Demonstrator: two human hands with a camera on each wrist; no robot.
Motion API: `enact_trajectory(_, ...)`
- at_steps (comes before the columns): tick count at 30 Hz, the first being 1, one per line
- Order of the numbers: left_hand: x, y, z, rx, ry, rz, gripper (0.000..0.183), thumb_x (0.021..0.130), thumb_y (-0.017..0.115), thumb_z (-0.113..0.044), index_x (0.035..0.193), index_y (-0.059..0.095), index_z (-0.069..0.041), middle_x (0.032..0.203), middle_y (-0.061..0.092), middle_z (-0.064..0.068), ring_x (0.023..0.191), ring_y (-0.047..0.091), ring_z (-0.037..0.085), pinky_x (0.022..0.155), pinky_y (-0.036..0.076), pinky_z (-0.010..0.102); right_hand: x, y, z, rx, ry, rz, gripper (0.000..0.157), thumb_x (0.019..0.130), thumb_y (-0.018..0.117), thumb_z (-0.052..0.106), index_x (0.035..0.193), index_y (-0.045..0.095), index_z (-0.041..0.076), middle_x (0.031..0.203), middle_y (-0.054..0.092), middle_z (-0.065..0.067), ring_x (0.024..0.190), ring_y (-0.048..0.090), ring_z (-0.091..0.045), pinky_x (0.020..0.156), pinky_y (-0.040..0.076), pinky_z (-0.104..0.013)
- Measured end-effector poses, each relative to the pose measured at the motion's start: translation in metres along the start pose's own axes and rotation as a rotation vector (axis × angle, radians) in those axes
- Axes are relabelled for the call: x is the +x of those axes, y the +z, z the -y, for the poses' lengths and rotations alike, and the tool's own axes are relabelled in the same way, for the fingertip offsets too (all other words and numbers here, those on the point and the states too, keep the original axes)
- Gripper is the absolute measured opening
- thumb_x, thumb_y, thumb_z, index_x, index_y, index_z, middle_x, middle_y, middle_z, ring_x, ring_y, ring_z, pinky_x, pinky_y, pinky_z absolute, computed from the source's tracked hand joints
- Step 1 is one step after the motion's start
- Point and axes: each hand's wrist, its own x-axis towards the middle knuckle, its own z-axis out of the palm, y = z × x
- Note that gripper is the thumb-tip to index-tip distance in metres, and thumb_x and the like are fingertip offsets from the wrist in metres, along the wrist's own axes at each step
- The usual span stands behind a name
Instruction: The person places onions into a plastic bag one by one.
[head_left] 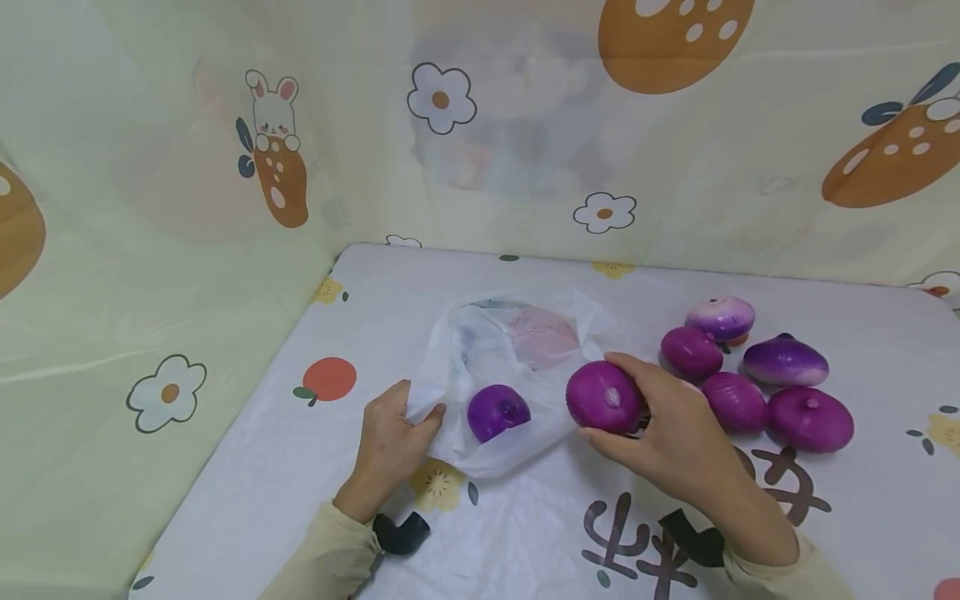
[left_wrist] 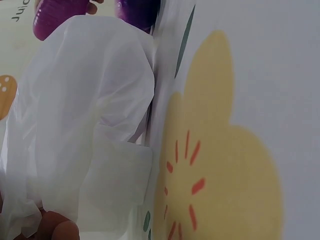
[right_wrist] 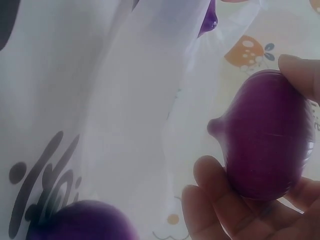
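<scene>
My right hand (head_left: 686, 437) grips a glossy magenta onion (head_left: 603, 397) between thumb and fingers, just over the right side of a thin white plastic bag (head_left: 517, 450). The right wrist view shows this onion (right_wrist: 267, 135) side-on, its stubby tip pointing left and fingers wrapped under it. With thumb and fingers, my left hand (head_left: 393, 442) pinches the bag's left edge. The bag's mouth gapes, and a darker purple onion (head_left: 495, 410) sits inside near the front. A pinkish shape (head_left: 545, 337) shows faintly through the plastic at the back.
Several more onions lie in a cluster right of the bag, among them a pale-topped one (head_left: 720, 317) at the back and a flat magenta one (head_left: 812, 419) at the front. A printed white cloth (head_left: 285, 467) covers the table. Patterned curtains (head_left: 510, 167) hang behind and left.
</scene>
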Motion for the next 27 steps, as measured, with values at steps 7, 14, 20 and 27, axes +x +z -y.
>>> enact_trajectory(7, 0.0, 0.0, 0.0, 0.01, 0.011, 0.0, 0.014, 0.079, 0.081, 0.002, 0.089, 0.072, -0.002, 0.084, 0.073, 0.007, 0.074, 0.064, 0.018, 0.068, 0.055, 0.034, 0.006, 0.005, 0.001, 0.027, 0.045, 0.057, 0.082, 0.073, 0.095, 0.032, 0.143, 0.058, 0.007, 0.131, 0.068, -0.017, 0.111, 0.069, -0.035, 0.089, 0.056, -0.059)
enact_trajectory(14, 0.0, 0.0, 0.0, 0.021, 0.016, -0.001, 0.015, 0.079, 0.082, 0.002, 0.09, 0.072, -0.001, 0.084, 0.074, 0.007, 0.074, 0.064, 0.018, 0.069, 0.055, 0.036, 0.015, 0.012, 0.0, 0.035, 0.016, 0.054, 0.082, 0.074, 0.094, 0.03, 0.142, 0.058, 0.004, 0.133, 0.067, -0.02, 0.113, 0.069, -0.037, 0.089, 0.056, -0.058)
enact_trajectory(20, 0.0, 0.0, 0.0, 0.029, 0.027, -0.007, 0.015, 0.079, 0.082, 0.002, 0.088, 0.071, -0.001, 0.083, 0.073, 0.008, 0.074, 0.065, 0.019, 0.069, 0.055, 0.037, 0.021, 0.016, 0.0, 0.059, 0.038, 0.073, 0.082, 0.076, 0.093, 0.032, 0.144, 0.056, 0.005, 0.136, 0.065, -0.019, 0.116, 0.067, -0.037, 0.092, 0.055, -0.057)
enact_trajectory(27, 0.0, 0.0, 0.0, 0.037, 0.036, -0.014, 0.015, 0.078, 0.082, 0.002, 0.087, 0.071, -0.002, 0.082, 0.073, 0.008, 0.073, 0.064, 0.018, 0.068, 0.055, 0.035, 0.028, 0.022, 0.0, 0.075, 0.037, 0.085, 0.081, 0.076, 0.093, 0.031, 0.144, 0.057, 0.004, 0.134, 0.067, -0.019, 0.114, 0.069, -0.036, 0.091, 0.057, -0.055)
